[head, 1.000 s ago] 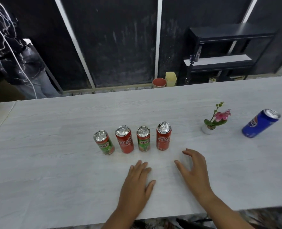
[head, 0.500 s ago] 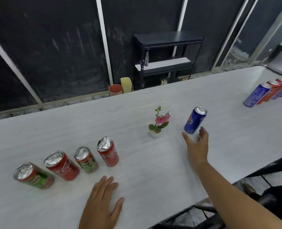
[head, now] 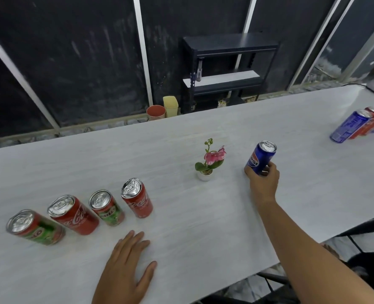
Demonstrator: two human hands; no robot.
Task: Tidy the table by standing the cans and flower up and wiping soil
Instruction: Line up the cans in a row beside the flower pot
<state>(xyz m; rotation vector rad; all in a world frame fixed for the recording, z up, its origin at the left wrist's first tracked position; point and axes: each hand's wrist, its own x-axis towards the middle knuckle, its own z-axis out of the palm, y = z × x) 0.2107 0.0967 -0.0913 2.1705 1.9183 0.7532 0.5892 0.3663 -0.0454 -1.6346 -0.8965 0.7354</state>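
Head view: our right hand (head: 264,183) is wrapped around the lower part of the blue Pepsi can (head: 261,157), upright on the white surface (head: 203,216) just right of the potted flower (head: 210,160). Our left hand (head: 124,273) lies flat, fingers spread, near four standing red and green cans (head: 137,197).

- The pale wood-grain table (head: 225,227) runs long from my left to my far right.
- Four cans stand in a row near me: a green-and-red can (head: 35,227), a red Coca-Cola can (head: 73,215), a second green-and-red can (head: 106,207), another Coca-Cola can (head: 137,197).
- A small potted flower (head: 209,161) stands upright mid-table.
- The blue Pepsi can (head: 260,157) stands just right of it.
- A cluster of blue and red cans (head: 361,123) stands far right.
- My left hand (head: 124,270) lies flat on the top.
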